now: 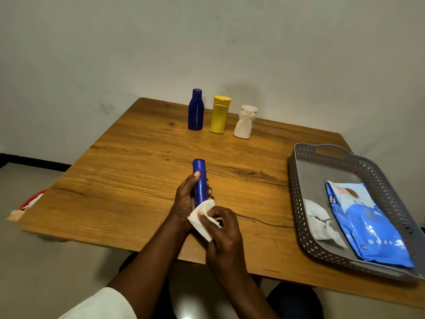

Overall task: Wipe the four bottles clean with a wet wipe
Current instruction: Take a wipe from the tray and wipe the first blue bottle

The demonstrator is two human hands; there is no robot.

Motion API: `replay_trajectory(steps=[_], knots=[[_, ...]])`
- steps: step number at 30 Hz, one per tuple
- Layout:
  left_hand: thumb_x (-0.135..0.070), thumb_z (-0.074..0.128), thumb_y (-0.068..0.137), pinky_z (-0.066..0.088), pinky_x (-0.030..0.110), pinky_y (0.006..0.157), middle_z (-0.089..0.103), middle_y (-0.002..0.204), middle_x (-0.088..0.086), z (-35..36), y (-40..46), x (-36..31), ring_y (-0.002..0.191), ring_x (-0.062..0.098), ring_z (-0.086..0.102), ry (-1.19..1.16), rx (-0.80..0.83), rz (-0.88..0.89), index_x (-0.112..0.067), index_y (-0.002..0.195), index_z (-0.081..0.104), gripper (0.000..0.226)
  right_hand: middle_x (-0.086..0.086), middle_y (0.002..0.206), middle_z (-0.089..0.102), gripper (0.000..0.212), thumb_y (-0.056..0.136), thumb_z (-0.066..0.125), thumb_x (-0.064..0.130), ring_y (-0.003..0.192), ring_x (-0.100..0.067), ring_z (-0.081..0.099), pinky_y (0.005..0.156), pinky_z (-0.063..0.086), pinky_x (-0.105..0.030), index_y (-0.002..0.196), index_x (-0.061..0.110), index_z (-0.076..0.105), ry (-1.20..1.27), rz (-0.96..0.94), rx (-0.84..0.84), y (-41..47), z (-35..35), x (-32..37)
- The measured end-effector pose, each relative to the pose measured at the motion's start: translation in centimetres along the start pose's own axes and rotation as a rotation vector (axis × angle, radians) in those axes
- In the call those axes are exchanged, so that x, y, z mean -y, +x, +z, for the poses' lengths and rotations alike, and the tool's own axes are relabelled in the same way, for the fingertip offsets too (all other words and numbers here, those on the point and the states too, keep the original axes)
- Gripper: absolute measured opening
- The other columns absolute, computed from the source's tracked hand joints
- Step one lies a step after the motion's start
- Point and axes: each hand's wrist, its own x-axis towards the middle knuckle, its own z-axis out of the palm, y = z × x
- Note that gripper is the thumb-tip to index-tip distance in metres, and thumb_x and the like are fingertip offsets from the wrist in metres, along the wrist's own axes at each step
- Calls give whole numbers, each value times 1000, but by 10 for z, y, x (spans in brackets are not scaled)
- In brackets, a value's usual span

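Over the table (138, 157), left hand (184, 199) fingers grip blue bottle (200, 183); right hand (224, 236) pinches wipe (202, 217).

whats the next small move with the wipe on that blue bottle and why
Probably slide the wet wipe up the slim blue bottle toward its cap. The right hand presses the wipe around the bottle's lower end only, while the left hand grips the middle, so the upper body looks unwiped. The left fingers may need to shift to clear the way.

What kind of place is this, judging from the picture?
Probably a plain room in a home: a wooden table set against a bare painted wall, with toiletry bottles and a grey basket holding a wet-wipe pack.
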Motion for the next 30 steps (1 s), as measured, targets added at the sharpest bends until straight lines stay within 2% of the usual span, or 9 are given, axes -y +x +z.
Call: replay_trajectory(steps=[4,8,10,13,16,21,24,26,30], knots=[[-48,82,48,50,25,52,57,69,7,-5,5,-1,54,17,57,-16,-2,-59,-7,81,60,58,-5,117,49,57,67,57,-15,112,-15,49,91,39,-10,117,12,62,-14,-14,17,-6,0,7],[-50,44,80,55,27,58,64,87,12,-8,6,-2,63,24,65,-50,-8,-84,-1,98,61,54,-1,114,51,48,74,49,-12,108,-15,53,85,48,-20,112,11,66,41,1,-21,-6,-2,6],[-52,41,86,56,32,66,67,94,14,-6,4,0,77,26,66,-53,10,-103,0,106,60,59,5,112,54,48,74,60,-19,107,-9,55,81,53,-25,109,12,69,146,116,-125,2,-12,3],[-53,77,62,58,33,66,70,93,16,-6,1,-2,77,25,70,-36,62,-138,-1,106,63,69,4,109,55,41,78,60,-20,103,1,57,78,54,-17,108,6,68,438,366,-221,35,-32,6],[-38,93,40,59,34,61,71,88,18,-7,0,-1,69,30,70,-21,61,-181,-3,107,64,81,-2,103,54,41,81,52,-22,93,14,53,73,44,-2,110,4,67,375,395,-232,76,-42,-2],[-41,76,67,55,33,66,71,86,13,0,1,4,69,24,69,17,69,-141,-7,107,63,54,1,98,52,35,82,53,-16,87,18,50,72,38,1,103,4,72,162,291,-49,116,-24,-21],[-33,80,69,56,35,77,70,99,14,0,0,5,85,24,69,-10,121,-39,-9,113,65,52,8,94,51,30,82,54,-12,88,16,51,77,38,-1,99,5,73,168,262,62,113,-10,-27],[-28,63,82,54,37,85,68,107,15,0,-1,5,93,24,67,2,101,-7,-6,121,59,45,7,95,53,30,82,56,-11,90,12,52,80,40,-5,99,6,73,145,256,62,101,-4,-29],[-33,52,83,58,34,74,68,94,17,-2,3,3,79,25,68,-1,-19,-39,1,119,54,50,2,99,57,36,81,49,-17,95,-4,58,85,49,-21,95,10,70,242,358,11,66,-3,-27]])
